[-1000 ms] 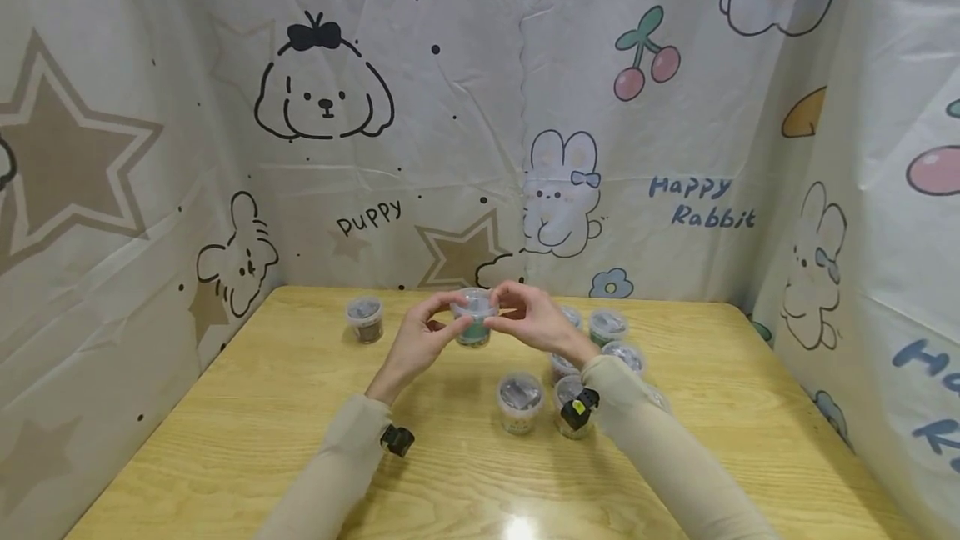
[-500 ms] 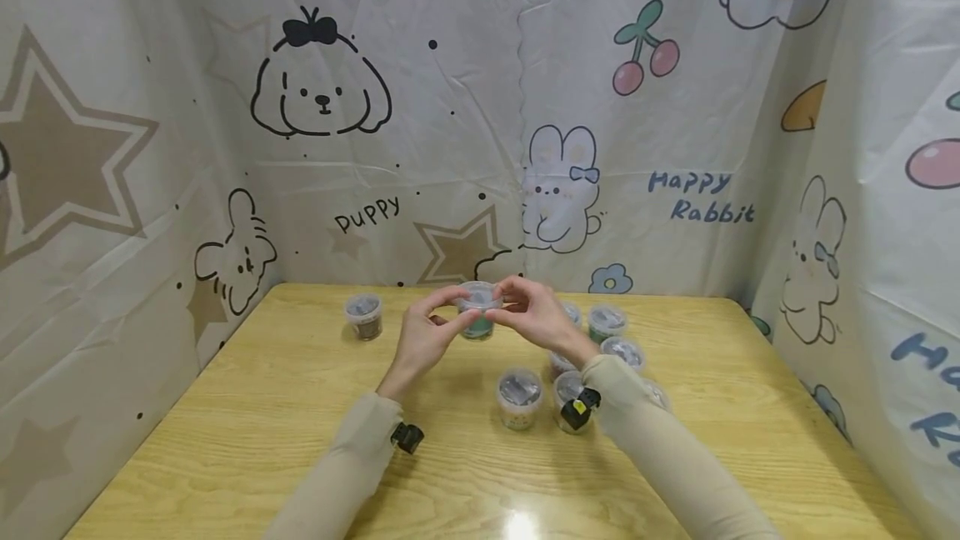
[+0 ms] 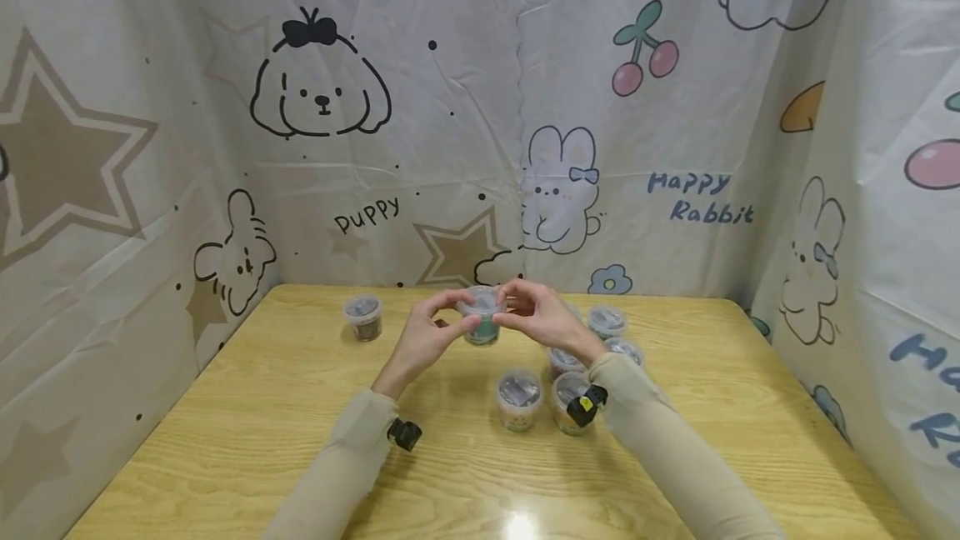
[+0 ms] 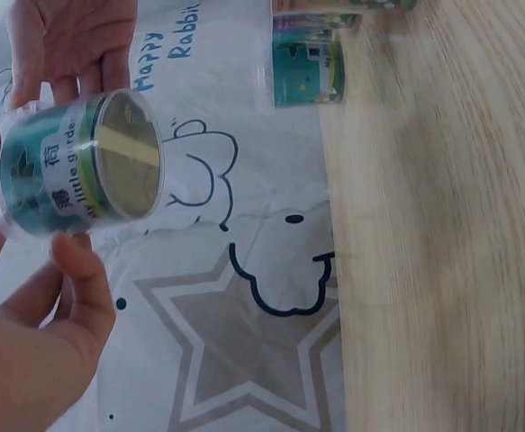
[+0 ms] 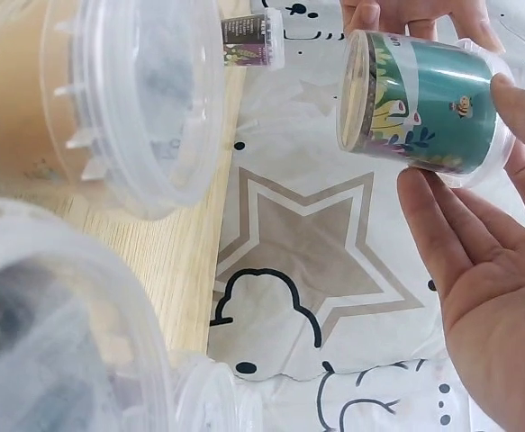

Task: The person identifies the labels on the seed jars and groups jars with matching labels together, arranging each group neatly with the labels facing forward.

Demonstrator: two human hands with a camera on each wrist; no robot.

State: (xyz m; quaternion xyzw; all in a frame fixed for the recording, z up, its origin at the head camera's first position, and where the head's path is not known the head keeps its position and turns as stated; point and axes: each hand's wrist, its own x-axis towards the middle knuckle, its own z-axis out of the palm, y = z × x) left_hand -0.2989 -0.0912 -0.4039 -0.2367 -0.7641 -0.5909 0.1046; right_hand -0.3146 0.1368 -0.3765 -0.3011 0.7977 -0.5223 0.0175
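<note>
Both hands hold one clear plastic tub (image 3: 483,328) upright above the back of the table. Its teal label (image 4: 50,171) reads "My little garden" in the left wrist view, and a gap shows between its base and the tabletop. My left hand (image 3: 426,338) pinches the left side near the lid with thumb and fingers. My right hand (image 3: 546,322) pinches the opposite side the same way. In the right wrist view the tub (image 5: 438,110) shows a bee and plants on the label, with the translucent lid (image 5: 496,117) between the fingers.
A brown-filled tub (image 3: 363,319) stands alone at the back left. Several lidded tubs are grouped right of centre, among them a front tub (image 3: 519,401) and a back tub (image 3: 606,322); the right forearm partly covers the group. A printed curtain (image 3: 450,107) encloses the wooden table (image 3: 262,440).
The held tub has shifted slightly right, rising a little and then lowering again. Both hands have moved with it and keep their hold near the lid.
</note>
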